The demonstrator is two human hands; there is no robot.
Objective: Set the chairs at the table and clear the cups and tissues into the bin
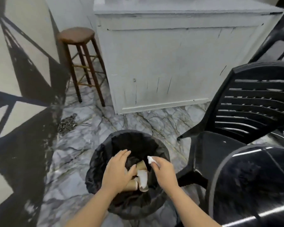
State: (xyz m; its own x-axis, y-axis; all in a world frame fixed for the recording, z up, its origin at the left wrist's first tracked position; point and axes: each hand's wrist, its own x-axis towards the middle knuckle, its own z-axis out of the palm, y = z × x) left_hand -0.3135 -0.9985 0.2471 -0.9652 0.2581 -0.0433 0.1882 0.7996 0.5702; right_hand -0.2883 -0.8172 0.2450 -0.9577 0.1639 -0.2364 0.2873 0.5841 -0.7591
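Note:
A round bin lined with a black bag stands on the marble floor below me. Both hands are over its mouth. My left hand has its fingers spread, with brown and white paper cups just under and beside the palm; whether they touch the hand I cannot tell. My right hand pinches a small white tissue at its fingertips above the bin. A black plastic chair stands right of the bin, and a dark round table edge fills the lower right.
A white wooden counter stands straight ahead. A brown wooden stool is at its left corner. A metal chain lies on the floor near the patterned black and white wall on the left. Another black chair shows at the top right.

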